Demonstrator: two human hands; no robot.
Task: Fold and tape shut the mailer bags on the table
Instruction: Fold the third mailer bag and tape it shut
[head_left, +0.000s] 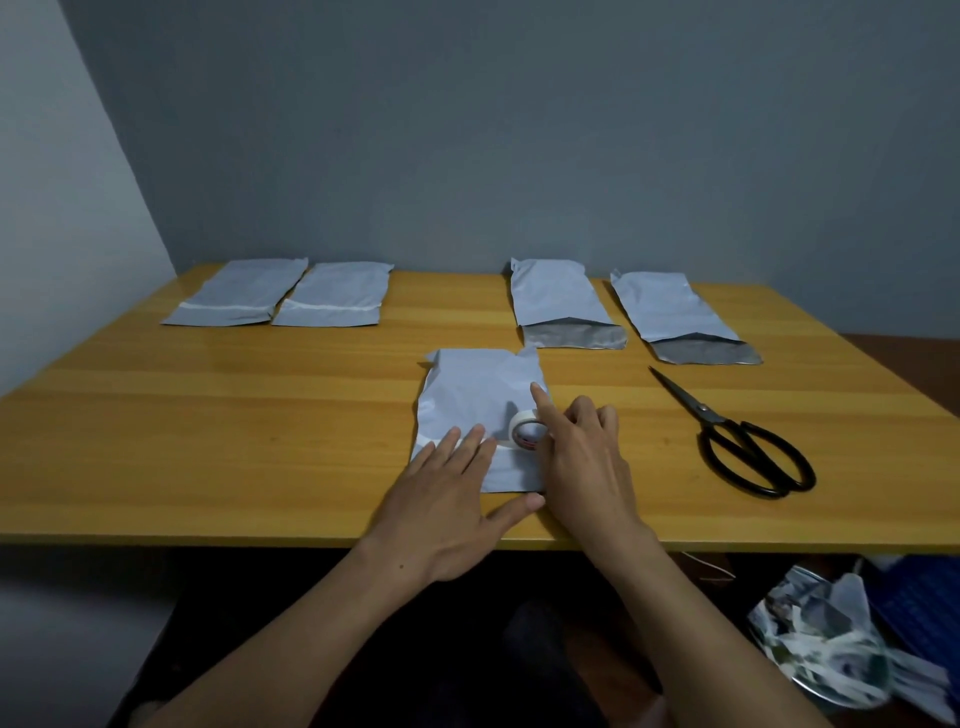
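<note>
A grey mailer bag (480, 400) lies flat on the yellow worktop (260, 441), close to the front edge and a bit right of the middle. The left hand (447, 504) lies flat on the near end of this bag. Its fingers are straight and spread, and they press down on a white strip of tape (501, 445) that runs across the bag. The right hand (582, 457) holds the tape roll (527, 435), which stands on its edge on the bag at the end of the strip. The pointing finger sticks straight out past the roll and the other fingers are curled in; the thumb is hidden. At the far left corner a taped bag (234, 299) and a second taped bag (332, 296) lie side by side, just touching, each with a white strip across it. Toward the far right an open bag (563, 304) and a second open bag (672, 312) lie apart from each other, their dark mouths facing the front edge. Black scissors (748, 441) lie closed near the right edge, with the handles toward the front.
</note>
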